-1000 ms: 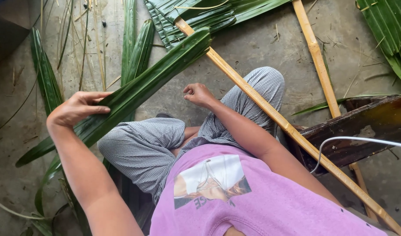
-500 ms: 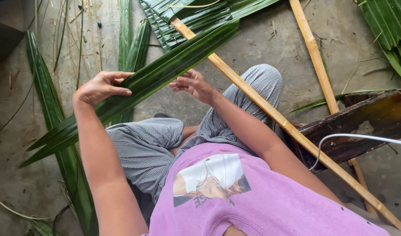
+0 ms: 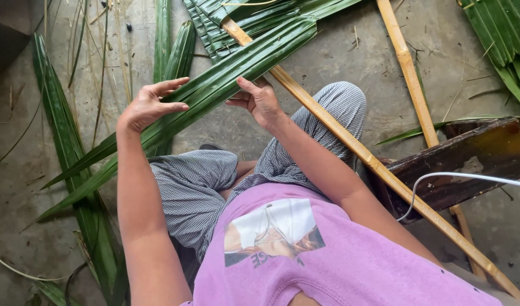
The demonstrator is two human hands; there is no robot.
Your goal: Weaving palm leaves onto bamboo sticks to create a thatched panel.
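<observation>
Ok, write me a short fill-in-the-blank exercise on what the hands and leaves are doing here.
1. Both hands hold one long green ____.
2. The left hand grips the leaf nearer the knee, while the ____ hand grips it beside the bamboo pole.
3. The person's shirt is ____.
4. A white ____ crosses the dark wooden board.

Missing words: leaf; right; pink; cable

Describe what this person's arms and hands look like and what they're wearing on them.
Both arms are bare from the shoulder area down; no sleeves reach the forearms. The left hand and right hand wear no gloves, and no rings, watch or bracelets show. The only clothing near the arms is a pink short-sleeved shirt with a printed picture on the front, worn over grey checked trousers.
</observation>
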